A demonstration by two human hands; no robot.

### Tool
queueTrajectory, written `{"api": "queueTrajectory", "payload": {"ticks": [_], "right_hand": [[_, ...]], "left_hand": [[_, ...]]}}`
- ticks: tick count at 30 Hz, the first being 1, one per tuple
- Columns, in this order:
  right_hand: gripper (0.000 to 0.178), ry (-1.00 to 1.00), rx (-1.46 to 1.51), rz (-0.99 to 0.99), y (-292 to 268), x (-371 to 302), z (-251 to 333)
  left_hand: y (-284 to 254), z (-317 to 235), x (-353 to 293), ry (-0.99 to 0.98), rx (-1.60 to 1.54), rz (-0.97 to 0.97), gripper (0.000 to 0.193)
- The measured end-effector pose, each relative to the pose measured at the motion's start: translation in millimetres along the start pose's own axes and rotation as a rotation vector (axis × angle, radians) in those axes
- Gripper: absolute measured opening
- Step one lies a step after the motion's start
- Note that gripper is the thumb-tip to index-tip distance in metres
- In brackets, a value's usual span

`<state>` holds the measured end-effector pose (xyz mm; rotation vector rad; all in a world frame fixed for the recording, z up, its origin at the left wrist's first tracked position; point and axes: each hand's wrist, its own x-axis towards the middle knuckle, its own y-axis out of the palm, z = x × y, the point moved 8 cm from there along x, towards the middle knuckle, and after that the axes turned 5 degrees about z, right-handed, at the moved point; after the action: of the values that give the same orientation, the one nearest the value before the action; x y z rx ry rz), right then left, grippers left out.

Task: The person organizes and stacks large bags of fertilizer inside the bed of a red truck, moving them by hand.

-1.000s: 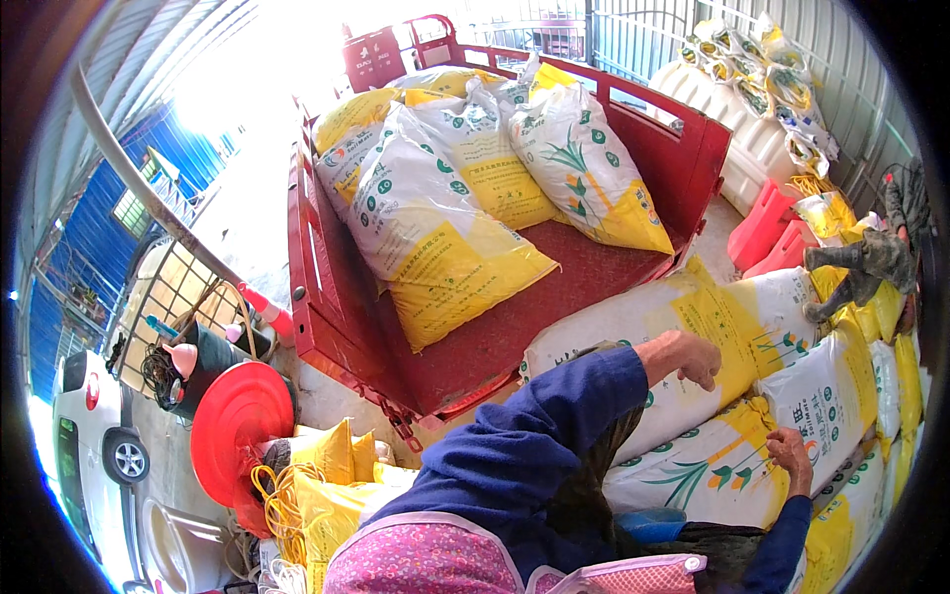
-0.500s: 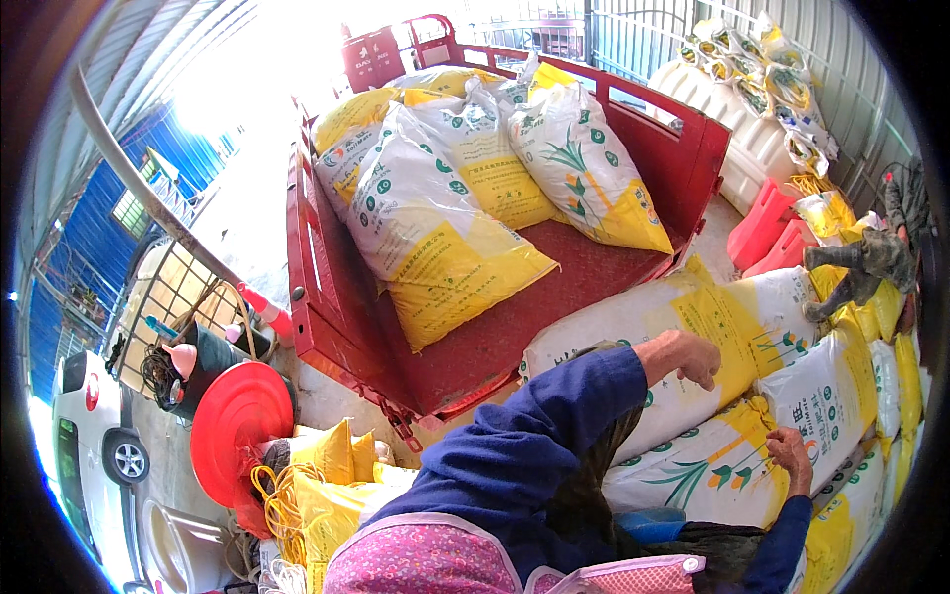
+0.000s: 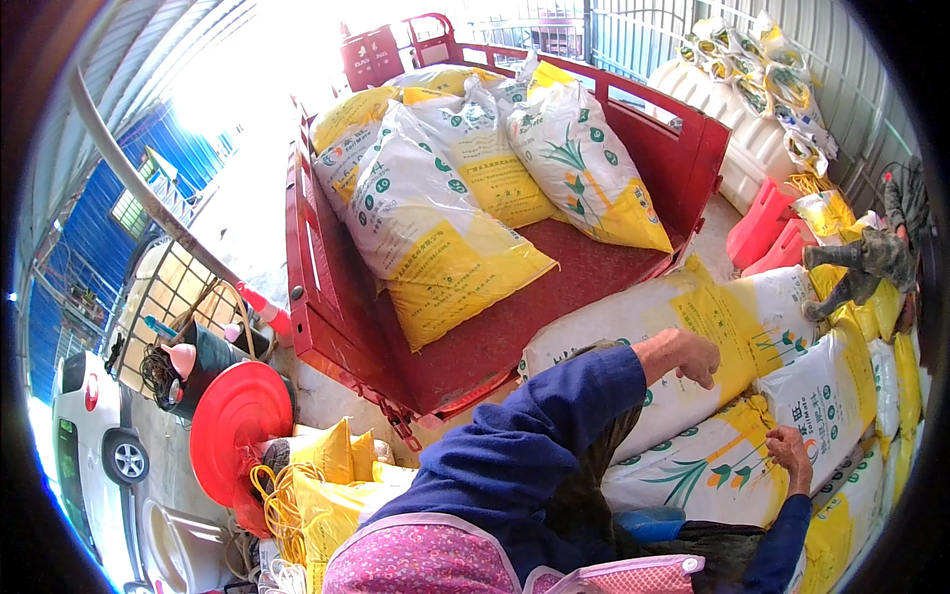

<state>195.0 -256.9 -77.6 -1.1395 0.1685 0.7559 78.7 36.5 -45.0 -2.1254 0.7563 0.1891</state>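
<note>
My left hand hangs in front of my blue-sleeved forearm, fingers curled in, nothing visible in them. Below it lies a large white and yellow woven sack. My right hand is farther right and lower, its fingers loosely bent and slightly apart, with nothing seen in it. It is just over the meeting edges of a white sack with a plant print and another white and yellow sack; whether it touches them I cannot tell. My left forearm lies across my dark trouser leg.
Ahead stands a red cargo tricycle bed loaded with several sacks. Left are a red round lid, a dark bucket, yellow rope and a white car. Red boots and grey-green rubber boots stand right.
</note>
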Motion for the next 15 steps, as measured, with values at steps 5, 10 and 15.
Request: {"api": "queueTrajectory", "payload": {"ticks": [5,10,15], "right_hand": [[0.034,-0.007,0.013,-0.03,-1,1,-3],[0.034,-0.011,0.025,0.014,1,4,-5],[0.034,-0.014,-0.013,-0.044,-1,4,-11]], "left_hand": [[0,-1,-3,-0.008,0.036,-0.001,0.046],[0,0,-2,-0.02,0.031,0.007,0.048],[2,3,1,-0.031,0.014,0.015,0.048]]}}
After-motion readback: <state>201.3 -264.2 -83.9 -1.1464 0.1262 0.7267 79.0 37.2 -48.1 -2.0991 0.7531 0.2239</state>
